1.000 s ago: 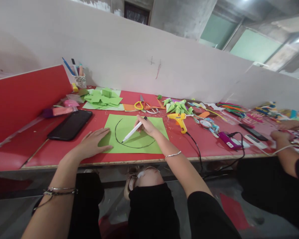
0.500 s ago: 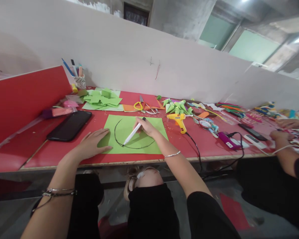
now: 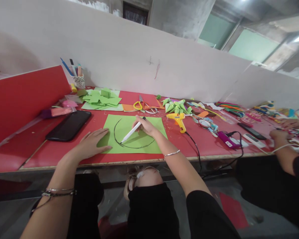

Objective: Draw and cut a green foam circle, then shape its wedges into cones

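Right now, right hand (image 3: 146, 126) fingers pinch a white marker pen (image 3: 131, 132), tip down on the black curved line drawn on a lime-green paper sheet (image 3: 149, 145). Left hand (image 3: 91, 144) lies flat, fingers spread, pressing the sheet's left edge. Sheet lies on the red surface (image 3: 204, 146), near its front edge. Black phone (image 3: 68, 125) lies left of the sheet; yellow glue gun (image 3: 178, 120) to its right; yellow-handled scissors (image 3: 142, 105) behind. Another person's hands (image 3: 280, 135) work far right.
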Demonstrator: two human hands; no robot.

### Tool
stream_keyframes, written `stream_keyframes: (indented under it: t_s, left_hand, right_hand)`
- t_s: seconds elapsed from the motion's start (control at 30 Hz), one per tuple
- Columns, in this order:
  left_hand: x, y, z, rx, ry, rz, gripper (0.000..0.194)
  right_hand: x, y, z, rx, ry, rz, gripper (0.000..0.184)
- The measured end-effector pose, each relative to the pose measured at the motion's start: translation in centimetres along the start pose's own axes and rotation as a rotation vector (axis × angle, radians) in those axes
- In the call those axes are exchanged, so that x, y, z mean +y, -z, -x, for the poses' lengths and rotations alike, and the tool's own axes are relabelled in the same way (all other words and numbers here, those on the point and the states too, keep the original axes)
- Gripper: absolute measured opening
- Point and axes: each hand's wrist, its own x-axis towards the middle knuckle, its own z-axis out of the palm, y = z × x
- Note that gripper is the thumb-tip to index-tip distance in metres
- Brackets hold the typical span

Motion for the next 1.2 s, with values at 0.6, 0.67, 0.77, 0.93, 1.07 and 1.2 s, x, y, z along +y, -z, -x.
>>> stream_keyframes:
  t_s: [0.6,0.67,0.77,0.93,1.07,1.2]
  left_hand:
    - [2.6,-0.7,1.6,0.104,0.202,-0.136,0.081]
    - [2.8,-0.8,1.8,0.092,0.204,-0.140,0.084]
    - [2.7,-1.0,2.0,0.111,0.213,-0.122,0.088]
    - [2.5,-1.0,2.0,0.168,0.299,-0.154,0.097]
    - [2.5,-0.3,1.5,0.091,0.285,-0.127,0.098]
    - [2.1,0.1,0.7,0.011,0.303,-0.105,0.097]
  right_hand:
    - [0.5,0.4,-0.4,0.060,0.077,-0.124,0.047]
    - [0.3,0.2,-0.3,0.079,0.115,-0.092,0.042]
    - [0.0,0.1,-0.1,0.183,0.191,0.050,0.031]
    - [-1.2,0.9,0.2,0.252,0.348,0.454,0.017]
    - [-2.1,2.8,1.8,0.183,0.397,0.937,0.004]
    - [-1.2,4.5,4.4,0.110,0.273,1.264,0.012]
